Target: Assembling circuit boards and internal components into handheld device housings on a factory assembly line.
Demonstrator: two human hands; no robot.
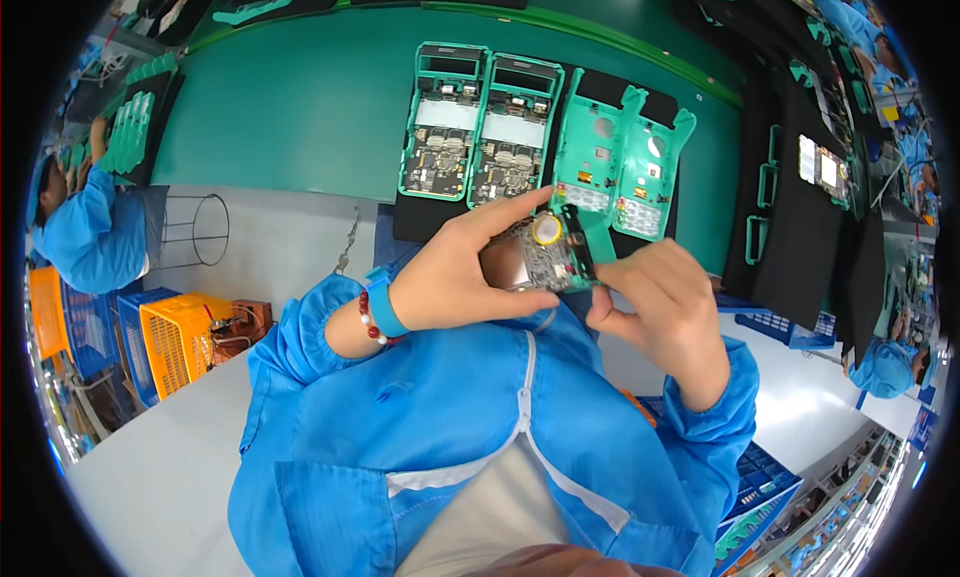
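My left hand is wrapped round a small circuit board unit, held tilted in front of my chest. The unit has a round, yellow-rimmed part on its face, a shiny flat area at its left and a black strip at its right end. My right hand pinches at the unit's right end with thumb and fingers; the exact contact is partly hidden. Just beyond lie two green frames with boards fitted, a left frame and a right frame, beside two green housing shells.
A black mat lies under the parts on the green bench. More frames and boards sit on black cloth at the right. Orange crates stand on the left, near a wire hoop stand. A co-worker sits far left.
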